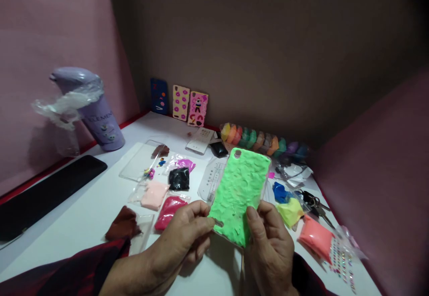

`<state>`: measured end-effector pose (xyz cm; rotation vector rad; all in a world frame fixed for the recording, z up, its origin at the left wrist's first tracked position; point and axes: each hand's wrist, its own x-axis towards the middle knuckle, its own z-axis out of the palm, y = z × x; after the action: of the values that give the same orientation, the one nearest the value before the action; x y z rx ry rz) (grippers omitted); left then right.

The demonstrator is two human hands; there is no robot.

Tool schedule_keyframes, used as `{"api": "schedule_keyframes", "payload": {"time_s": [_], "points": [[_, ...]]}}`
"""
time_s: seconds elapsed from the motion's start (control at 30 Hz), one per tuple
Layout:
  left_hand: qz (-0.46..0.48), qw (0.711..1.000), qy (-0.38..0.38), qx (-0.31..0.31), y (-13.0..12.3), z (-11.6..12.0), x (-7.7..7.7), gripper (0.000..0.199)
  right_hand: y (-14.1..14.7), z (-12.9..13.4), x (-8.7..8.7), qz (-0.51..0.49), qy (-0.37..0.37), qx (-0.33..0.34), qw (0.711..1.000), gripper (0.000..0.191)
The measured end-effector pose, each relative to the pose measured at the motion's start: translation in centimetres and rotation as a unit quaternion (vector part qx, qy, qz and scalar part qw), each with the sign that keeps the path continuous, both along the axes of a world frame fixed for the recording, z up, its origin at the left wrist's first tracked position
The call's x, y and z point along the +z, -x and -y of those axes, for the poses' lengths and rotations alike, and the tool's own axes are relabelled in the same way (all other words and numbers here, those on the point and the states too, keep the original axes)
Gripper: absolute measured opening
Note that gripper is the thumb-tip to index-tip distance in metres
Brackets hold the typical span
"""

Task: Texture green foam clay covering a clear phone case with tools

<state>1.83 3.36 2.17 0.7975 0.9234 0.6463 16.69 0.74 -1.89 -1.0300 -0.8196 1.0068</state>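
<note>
A clear phone case [239,188] spread with lumpy bright green clay is held up above the table, tilted, with a camera hole at its top left and a small slot low on its left. My left hand [187,235] pinches its lower left edge, thumb beside the slot. My right hand [271,242] grips the lower right edge, thumb on the green clay and fingers behind. Near my left hand lies a bag of dark pink clay [169,211]. To the right of my right hand are yellow clay [290,211] and a coral clay bag [317,238].
A purple tumbler [103,121] in plastic and a long black object [50,193] are at left. Decorated phone cases [181,103] lean on the back wall, beside a row of colourful clay packs [251,139]. Keys [315,202] and gem stickers [342,260] lie right; brown clay [123,225] lies left.
</note>
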Motion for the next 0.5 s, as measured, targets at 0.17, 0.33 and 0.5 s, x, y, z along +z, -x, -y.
{"api": "schedule_keyframes", "payload": {"time_s": [0.17,0.33,0.5], "points": [[-0.004,1.000,0.016,0.011,0.0,0.1,-0.3,0.018,0.2,0.3,-0.5,-0.009,0.000,-0.001,1.000,0.016],[-0.011,1.000,-0.008,0.005,0.2,0.0,-1.0,0.012,1.0,0.4,-0.4,-0.027,-0.015,-0.039,0.999,0.018],[-0.001,1.000,-0.015,-0.007,0.4,-0.1,-1.1,0.011,0.6,0.2,-0.2,-0.039,0.004,-0.010,0.999,0.017]]}}
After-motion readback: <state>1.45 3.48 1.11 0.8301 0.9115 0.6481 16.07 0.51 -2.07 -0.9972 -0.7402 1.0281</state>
